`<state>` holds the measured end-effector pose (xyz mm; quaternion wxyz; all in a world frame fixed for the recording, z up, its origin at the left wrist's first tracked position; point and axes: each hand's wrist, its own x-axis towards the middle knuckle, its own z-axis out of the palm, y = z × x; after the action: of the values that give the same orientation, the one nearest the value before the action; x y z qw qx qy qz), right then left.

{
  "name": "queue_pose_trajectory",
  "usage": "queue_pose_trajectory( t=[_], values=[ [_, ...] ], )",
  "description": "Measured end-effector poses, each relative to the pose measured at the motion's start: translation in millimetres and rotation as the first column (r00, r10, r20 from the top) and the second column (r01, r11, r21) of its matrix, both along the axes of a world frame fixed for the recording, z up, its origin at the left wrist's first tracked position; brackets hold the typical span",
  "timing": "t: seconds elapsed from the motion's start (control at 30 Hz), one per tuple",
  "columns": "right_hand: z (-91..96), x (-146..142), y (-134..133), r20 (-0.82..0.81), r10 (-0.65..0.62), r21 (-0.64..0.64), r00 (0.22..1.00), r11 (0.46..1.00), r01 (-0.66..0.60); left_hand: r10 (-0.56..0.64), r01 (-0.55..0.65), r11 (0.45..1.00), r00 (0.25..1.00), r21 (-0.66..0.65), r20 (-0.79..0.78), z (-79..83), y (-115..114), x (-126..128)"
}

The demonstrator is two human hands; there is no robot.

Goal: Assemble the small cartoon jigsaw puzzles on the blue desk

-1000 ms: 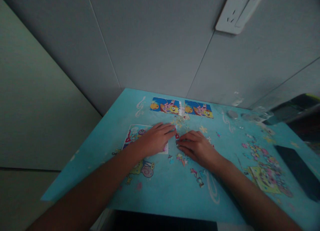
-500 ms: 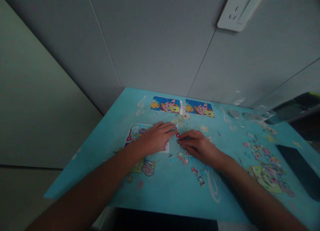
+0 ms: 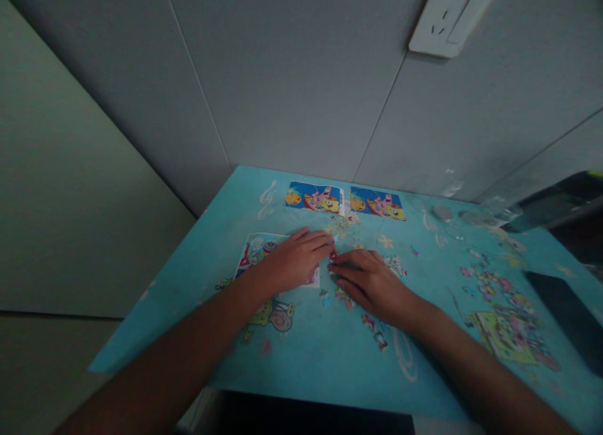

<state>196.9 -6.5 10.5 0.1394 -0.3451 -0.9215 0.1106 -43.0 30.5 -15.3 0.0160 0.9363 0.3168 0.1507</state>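
Note:
My left hand (image 3: 301,259) lies palm down over the right part of a cartoon picture sheet (image 3: 252,253), fingers stretched out. Its fingertips reach the upper end of a short strip of red puzzle pieces (image 3: 333,257). At the lower end of that strip, the thumb and fingers of my right hand (image 3: 365,278) press together on a puzzle piece, mostly hidden. Loose puzzle pieces (image 3: 346,300) lie under and just below my right hand, and a few more pieces (image 3: 375,331) sit nearer the front edge.
Two blue cartoon cards (image 3: 313,197) (image 3: 377,203) lie at the back. On the right are a heap of puzzle pieces (image 3: 499,290), a square cartoon picture (image 3: 504,337) and a dark flat slab (image 3: 565,319). Clear plastic wrapping (image 3: 492,215) stands at the back right, by the wall.
My right hand has shifted slightly left and down, its fingers closer to the red strip. My left hand stays nearly in place.

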Motion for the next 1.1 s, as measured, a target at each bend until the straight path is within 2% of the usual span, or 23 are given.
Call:
queue_pose_trajectory(
  t=[0.27, 0.73, 0.8, 0.93, 1.1],
  values=[
    [-1.8, -1.1, -2.3, -0.024, -0.023, 0.013, 0.999, 1.000, 0.023, -0.008, 0.008, 1.000, 1.000, -0.003, 0.026, -4.5, 1.8, -1.2],
    [1.9, 2.0, -1.3, -0.061, -0.032, 0.010, 0.998, 0.999, 0.033, -0.015, 0.014, 1.000, 1.000, -0.020, -0.016, -3.2, 2.0, -3.5],
    [6.2, 7.9, 0.6, -0.119, -0.066, 0.022, 0.991, 0.997, 0.069, -0.009, 0.009, 1.000, 1.000, -0.020, -0.024, -4.2, 2.3, -3.9],
    [12.9, 24.0, 6.3, -0.259, -0.213, 0.047, 0.942, 0.971, 0.232, -0.006, 0.005, 1.000, 0.998, -0.026, -0.059, -4.4, 2.6, -4.5],
    [13.3, 36.4, 10.3, -0.294, -0.323, 0.055, 0.900, 0.934, 0.353, -0.004, 0.001, 0.999, 0.998, -0.037, -0.068, -2.8, 2.2, -4.8]
  ],
)
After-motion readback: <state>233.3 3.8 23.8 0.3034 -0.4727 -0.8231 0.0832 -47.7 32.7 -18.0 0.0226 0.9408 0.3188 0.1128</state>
